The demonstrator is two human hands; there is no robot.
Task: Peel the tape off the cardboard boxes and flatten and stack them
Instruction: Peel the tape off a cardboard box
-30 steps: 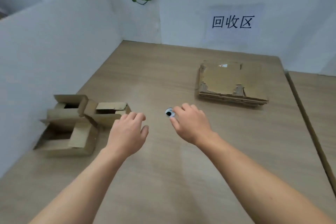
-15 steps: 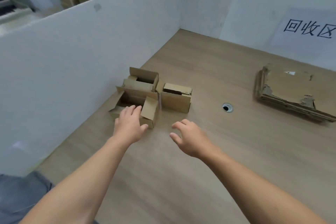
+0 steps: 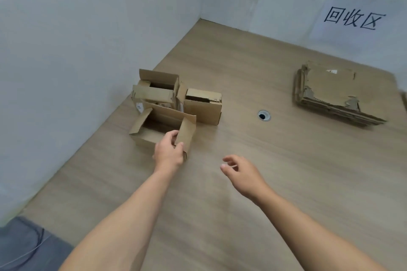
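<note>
Three open cardboard boxes stand together on the wooden table near the left wall. My left hand (image 3: 169,151) grips the near right corner of the nearest box (image 3: 154,130), fingers curled over its rim beside an upright flap. Behind it sit a second box (image 3: 155,90) with raised flaps and a third box (image 3: 202,108) to the right. My right hand (image 3: 241,172) hovers above the table, right of the nearest box, fingers loosely curled and holding nothing. A stack of flattened cardboard (image 3: 330,94) lies at the far right.
White partition walls (image 3: 88,50) close off the left and back of the table. A round cable hole (image 3: 263,115) sits between the boxes and the flattened stack. A paper sign with black characters (image 3: 352,18) hangs on the back wall.
My left hand has moved forward and taken hold of the nearest box's corner. My right hand has stayed beside it, holding nothing. The camera has swung left toward the boxes.
</note>
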